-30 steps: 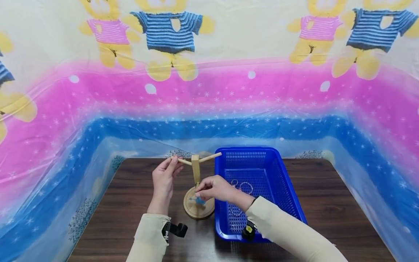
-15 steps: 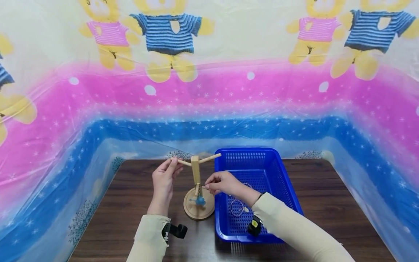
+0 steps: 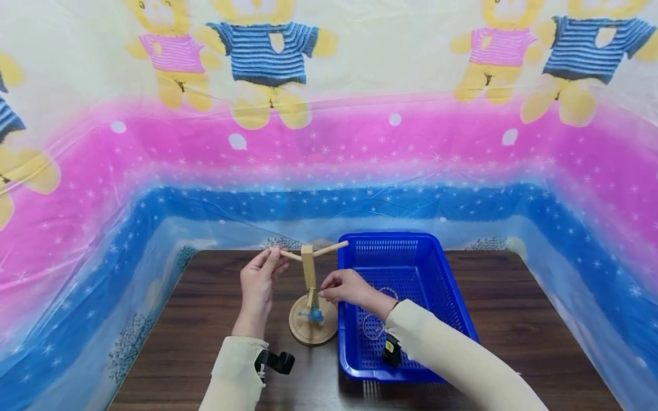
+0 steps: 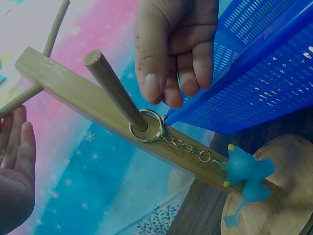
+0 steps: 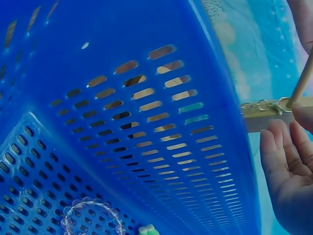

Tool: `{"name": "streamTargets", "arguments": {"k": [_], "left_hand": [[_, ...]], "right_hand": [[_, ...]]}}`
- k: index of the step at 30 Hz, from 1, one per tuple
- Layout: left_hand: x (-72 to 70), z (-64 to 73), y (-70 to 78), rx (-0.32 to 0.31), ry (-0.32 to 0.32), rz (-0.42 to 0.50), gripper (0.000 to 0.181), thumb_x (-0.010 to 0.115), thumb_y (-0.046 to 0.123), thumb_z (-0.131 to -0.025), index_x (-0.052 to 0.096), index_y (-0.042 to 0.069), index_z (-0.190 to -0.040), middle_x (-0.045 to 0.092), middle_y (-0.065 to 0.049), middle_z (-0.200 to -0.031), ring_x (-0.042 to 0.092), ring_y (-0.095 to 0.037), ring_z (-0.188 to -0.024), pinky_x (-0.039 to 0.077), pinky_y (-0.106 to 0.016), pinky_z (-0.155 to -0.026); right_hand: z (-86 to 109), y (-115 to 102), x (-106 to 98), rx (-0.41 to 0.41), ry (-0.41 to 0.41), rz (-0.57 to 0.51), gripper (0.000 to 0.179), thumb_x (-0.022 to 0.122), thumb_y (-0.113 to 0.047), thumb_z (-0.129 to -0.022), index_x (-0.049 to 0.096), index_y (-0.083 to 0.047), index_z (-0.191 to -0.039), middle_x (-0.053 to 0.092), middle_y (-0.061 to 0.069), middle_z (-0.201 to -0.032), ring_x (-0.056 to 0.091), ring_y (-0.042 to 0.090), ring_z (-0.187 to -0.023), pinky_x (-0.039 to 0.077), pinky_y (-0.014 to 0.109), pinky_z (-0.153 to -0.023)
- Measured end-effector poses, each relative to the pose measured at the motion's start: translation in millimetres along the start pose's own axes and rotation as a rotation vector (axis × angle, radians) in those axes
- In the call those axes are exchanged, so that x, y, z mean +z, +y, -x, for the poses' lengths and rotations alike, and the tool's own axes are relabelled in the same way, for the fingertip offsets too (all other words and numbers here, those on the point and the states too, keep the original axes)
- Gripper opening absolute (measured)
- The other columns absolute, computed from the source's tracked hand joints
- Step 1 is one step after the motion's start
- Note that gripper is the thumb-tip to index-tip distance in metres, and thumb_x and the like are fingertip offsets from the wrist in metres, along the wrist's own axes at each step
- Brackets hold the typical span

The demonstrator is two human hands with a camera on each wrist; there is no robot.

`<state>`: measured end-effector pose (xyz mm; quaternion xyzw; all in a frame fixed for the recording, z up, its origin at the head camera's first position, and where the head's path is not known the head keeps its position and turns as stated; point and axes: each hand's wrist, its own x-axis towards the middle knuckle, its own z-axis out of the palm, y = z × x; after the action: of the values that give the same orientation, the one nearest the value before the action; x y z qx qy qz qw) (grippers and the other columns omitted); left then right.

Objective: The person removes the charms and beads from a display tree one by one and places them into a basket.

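A wooden stand [image 3: 308, 268] with a round base [image 3: 303, 337] and side pegs stands left of the basket. My left hand [image 3: 257, 279] pinches the left upper peg [image 3: 291, 256] between thumb and fingers. A keychain [image 4: 244, 169] with a blue, translucent figure hangs down the post, its gold ring [image 4: 135, 139] around the front lower peg [image 4: 113, 88]. Fingers loosely bent and holding nothing, my right hand [image 3: 349, 288] hovers beside that peg, thumb tip close to the ring in the left wrist view.
A blue perforated basket [image 3: 457, 302] stands right of the stand, under my right forearm. Inside lie beaded bracelets [image 5: 93, 201] and a small green-and-white piece [image 5: 147, 230]. Dark wood tabletop [image 3: 195, 319] surrounds them, with a printed curtain [image 3: 329, 148] behind.
My right hand has drawn back up and right from over the base, leaving the blue keychain hanging in sight, then shifted slightly left. My left hand keeps its grip on the peg.
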<state>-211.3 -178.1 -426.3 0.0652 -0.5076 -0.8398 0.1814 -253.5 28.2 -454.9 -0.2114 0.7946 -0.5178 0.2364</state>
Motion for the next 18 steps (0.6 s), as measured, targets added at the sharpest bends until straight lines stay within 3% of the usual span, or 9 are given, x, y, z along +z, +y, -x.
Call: {"name": "streamTargets", "arguments": {"k": [5, 8, 11, 14, 18], "left_hand": [[0.6, 0.3, 0.2, 0.001, 0.001, 0.002, 0.027, 0.061, 0.005, -0.102, 0.076, 0.021, -0.086, 0.079, 0.007, -0.081, 0.075, -0.001, -0.077, 0.064, -0.018, -0.074], [0.5, 0.2, 0.0, -0.001, -0.001, 0.002, 0.027, 0.062, 0.005, -0.102, 0.076, 0.022, -0.086, 0.079, 0.007, -0.081, 0.075, -0.001, -0.077, 0.064, -0.018, -0.074], [0.3, -0.1, -0.1, -0.002, 0.0, 0.001, 0.027, 0.062, 0.005, -0.102, 0.076, 0.022, -0.086, 0.08, 0.007, -0.081, 0.075, -0.001, -0.076, 0.064, -0.017, -0.074], [-0.1, -0.2, 0.1, -0.001, 0.002, -0.001, 0.027, 0.062, 0.005, -0.102, 0.076, 0.022, -0.086, 0.08, 0.007, -0.081, 0.075, -0.001, -0.076, 0.064, -0.017, -0.074], [-0.9, -0.5, 0.5, -0.001, -0.002, -0.007, 0.027, 0.062, 0.006, -0.102, 0.076, 0.022, -0.086, 0.079, 0.009, -0.081, 0.075, -0.001, -0.077, 0.064, -0.017, -0.074]], "right_hand": [[-5.0, 3.1, 4.3, -0.015, 0.024, 0.037, 0.017, 0.072, -0.012, -0.095, 0.071, 0.001, -0.105, 0.075, 0.016, -0.094, 0.07, 0.019, -0.083, 0.064, 0.036, -0.077], [-7.0, 3.6, 6.9, -0.027, 0.044, 0.062, 0.015, 0.073, -0.013, -0.094, 0.072, 0.0, -0.103, 0.075, 0.012, -0.09, 0.067, 0.014, -0.077, 0.063, 0.036, -0.073], [-8.4, 3.1, 9.2, -0.04, 0.06, 0.085, 0.014, 0.073, -0.013, -0.094, 0.073, -0.001, -0.101, 0.074, 0.01, -0.086, 0.062, 0.008, -0.072, 0.058, 0.028, -0.066], [-9.0, 2.1, 11.3, -0.05, 0.068, 0.098, 0.012, 0.071, -0.011, -0.094, 0.072, 0.0, -0.1, 0.074, 0.015, -0.088, 0.06, 0.007, -0.07, 0.053, 0.024, -0.062], [-9.3, 0.6, 13.6, -0.064, 0.076, 0.111, 0.01, 0.069, -0.008, -0.095, 0.072, 0.001, -0.098, 0.073, 0.026, -0.096, 0.059, 0.007, -0.069, 0.057, 0.031, -0.065]]}}
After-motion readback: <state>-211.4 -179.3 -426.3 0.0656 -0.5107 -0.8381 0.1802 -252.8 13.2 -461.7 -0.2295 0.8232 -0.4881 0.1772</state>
